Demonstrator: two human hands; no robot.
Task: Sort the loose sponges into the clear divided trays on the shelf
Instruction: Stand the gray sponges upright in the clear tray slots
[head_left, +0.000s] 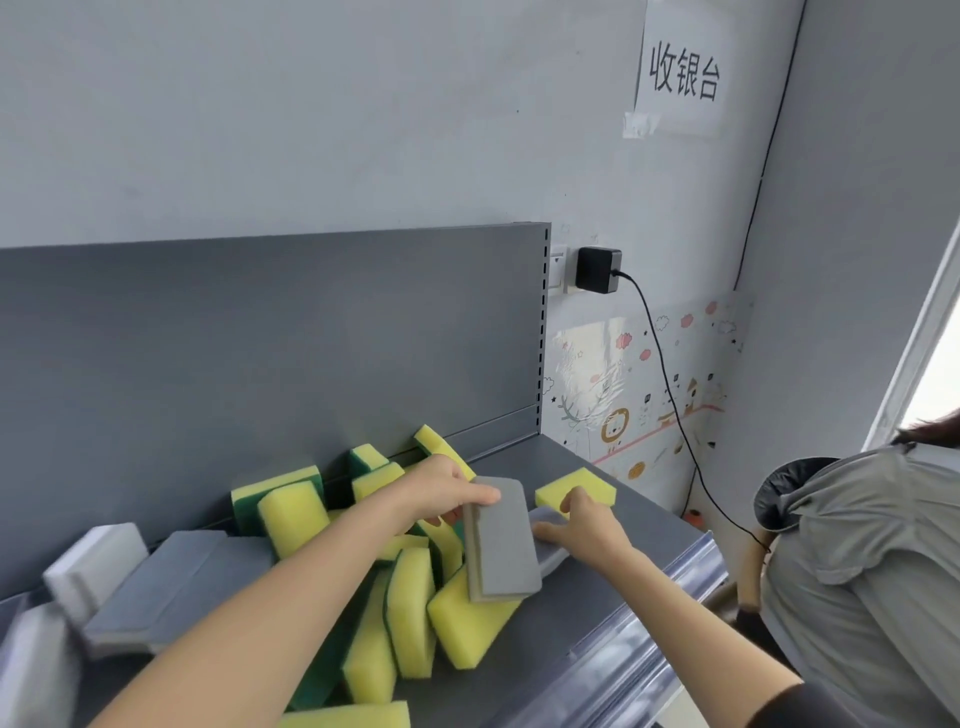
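Observation:
My left hand grips the top end of a grey-and-white sponge and holds it upright over the pile. My right hand rests on another grey-and-white sponge lying flat on the shelf, fingers curled over it. Several yellow-and-green sponges lie heaped in the middle of the shelf. One yellow sponge sits alone just beyond my right hand. More grey sponges and a white sponge lie at the left. No clear divided tray is visible.
The shelf has a grey back panel and a clear plastic front strip. A black charger with its cable hangs on the wall at right. Another person in a grey top stands close at the right.

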